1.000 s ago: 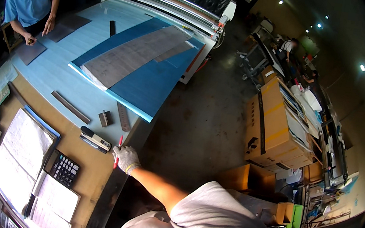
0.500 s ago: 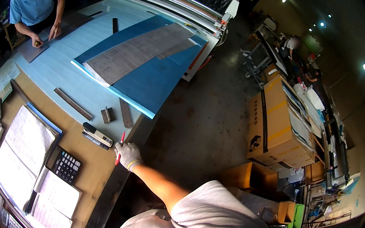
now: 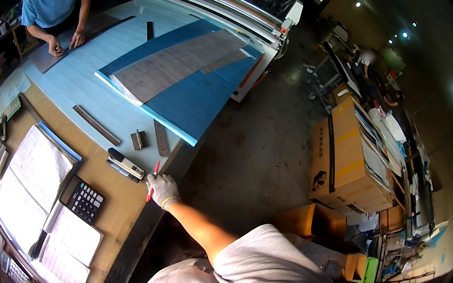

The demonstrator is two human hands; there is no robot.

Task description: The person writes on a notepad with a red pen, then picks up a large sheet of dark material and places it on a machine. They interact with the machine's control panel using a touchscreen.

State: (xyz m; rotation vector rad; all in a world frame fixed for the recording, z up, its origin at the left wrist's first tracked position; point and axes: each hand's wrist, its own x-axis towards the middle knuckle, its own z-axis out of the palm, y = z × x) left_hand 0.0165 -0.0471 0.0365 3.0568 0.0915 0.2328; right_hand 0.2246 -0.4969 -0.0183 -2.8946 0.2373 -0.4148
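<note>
My right hand, in a light knitted glove, pinches a slim red pen at the worktable's near edge. Just left of the hand lies a black-and-beige stapler, with a dark slim item along its side. Beyond the hand are a dark metal ruler-like strip and a small dark block. An open binder of written sheets, a loose-leaf pad and a black calculator lie left of my arm. My left hand does not show.
A blue sheet bearing grey strips covers part of the table before a roller machine. A co-worker in blue handles a dark piece across the table. Tall cardboard boxes stand right of the aisle, with open boxes nearer.
My view has shifted slightly, so the table appears further right. My right hand keeps the pen at the table edge. The co-worker's two hands have moved slightly over the dark piece.
</note>
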